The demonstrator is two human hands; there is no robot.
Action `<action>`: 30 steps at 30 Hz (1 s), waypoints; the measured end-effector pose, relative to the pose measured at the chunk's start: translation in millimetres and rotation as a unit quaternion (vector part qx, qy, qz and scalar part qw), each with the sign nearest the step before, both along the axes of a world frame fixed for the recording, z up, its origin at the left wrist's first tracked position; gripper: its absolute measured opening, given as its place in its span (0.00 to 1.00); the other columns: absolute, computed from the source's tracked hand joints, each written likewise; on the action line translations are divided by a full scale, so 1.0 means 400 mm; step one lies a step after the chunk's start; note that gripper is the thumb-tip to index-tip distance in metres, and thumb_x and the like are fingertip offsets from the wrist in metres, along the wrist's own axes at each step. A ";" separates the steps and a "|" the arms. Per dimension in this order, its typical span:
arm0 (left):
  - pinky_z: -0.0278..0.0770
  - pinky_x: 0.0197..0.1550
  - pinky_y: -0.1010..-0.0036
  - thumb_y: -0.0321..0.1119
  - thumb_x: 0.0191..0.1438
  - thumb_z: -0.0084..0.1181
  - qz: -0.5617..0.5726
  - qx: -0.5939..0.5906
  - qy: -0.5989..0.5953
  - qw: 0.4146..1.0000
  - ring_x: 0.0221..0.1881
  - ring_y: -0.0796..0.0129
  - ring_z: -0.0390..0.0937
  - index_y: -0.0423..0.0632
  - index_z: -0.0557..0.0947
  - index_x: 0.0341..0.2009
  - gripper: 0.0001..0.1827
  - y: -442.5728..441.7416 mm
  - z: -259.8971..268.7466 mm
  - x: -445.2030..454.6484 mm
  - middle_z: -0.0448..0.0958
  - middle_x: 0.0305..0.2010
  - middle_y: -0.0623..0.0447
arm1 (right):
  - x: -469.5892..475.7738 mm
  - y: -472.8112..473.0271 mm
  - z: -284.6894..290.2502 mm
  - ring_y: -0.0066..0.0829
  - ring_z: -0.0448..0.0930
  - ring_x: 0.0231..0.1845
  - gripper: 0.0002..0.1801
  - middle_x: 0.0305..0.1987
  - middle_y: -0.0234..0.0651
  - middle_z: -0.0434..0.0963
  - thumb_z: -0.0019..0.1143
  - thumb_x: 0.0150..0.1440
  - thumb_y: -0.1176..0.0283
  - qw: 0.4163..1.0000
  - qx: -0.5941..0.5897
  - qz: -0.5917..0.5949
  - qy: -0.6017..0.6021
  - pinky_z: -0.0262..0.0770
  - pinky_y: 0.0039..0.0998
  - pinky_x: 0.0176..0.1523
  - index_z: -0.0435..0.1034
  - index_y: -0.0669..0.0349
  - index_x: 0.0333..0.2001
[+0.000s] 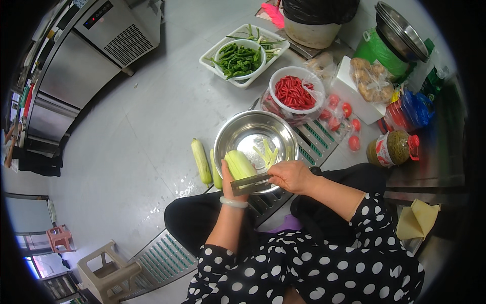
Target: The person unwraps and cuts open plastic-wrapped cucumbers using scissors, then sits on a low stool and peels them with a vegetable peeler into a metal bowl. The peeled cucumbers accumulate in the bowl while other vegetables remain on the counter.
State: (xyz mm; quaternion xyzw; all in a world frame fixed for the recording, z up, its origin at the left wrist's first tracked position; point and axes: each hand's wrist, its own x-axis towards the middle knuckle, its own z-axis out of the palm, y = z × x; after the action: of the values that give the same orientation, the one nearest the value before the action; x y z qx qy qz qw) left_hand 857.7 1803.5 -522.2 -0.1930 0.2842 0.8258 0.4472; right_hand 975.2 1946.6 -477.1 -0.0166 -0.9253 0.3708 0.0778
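My left hand [228,182], with a pale bangle at its wrist, holds a thick light-green gourd [238,164] over a stainless steel basin [231,129]. A flat metal knife blade [245,185] lies across the near end of the gourd and partly covers my left hand. Its handle is hidden in the closed fingers of my right hand [290,176]. Pale green strips [269,154] lie in the basin beside the gourd. On the floor to the left are a whole slender green gourd [201,161] and another one [215,171], partly hidden by the basin.
Red chillies [294,92] fill a white tub, and green peppers [240,60] a bowl in a white basket [243,81]. Bagged tomatoes [334,114], a jar [391,148] and a white foam box [351,89] stand right. A slotted drain cover [167,250] runs beneath me, near a plastic stool [108,266].
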 end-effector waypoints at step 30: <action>0.69 0.42 0.69 0.53 0.56 0.32 -0.080 -0.056 0.171 0.980 0.41 0.64 0.69 0.45 0.65 0.48 0.26 0.011 0.015 0.043 0.69 0.41 0.48 | -0.053 0.014 -0.076 0.31 0.74 0.32 0.25 0.30 0.41 0.73 0.58 0.43 0.62 0.915 -0.361 -0.138 -0.119 0.68 0.29 0.38 0.61 0.65 0.41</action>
State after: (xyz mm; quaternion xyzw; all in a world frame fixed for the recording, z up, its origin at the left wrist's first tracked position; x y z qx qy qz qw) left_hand 875.0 1808.0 -516.0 -0.0501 0.4168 0.7909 0.4453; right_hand 954.2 1952.4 -507.6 -0.2151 -0.7195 0.6603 0.0059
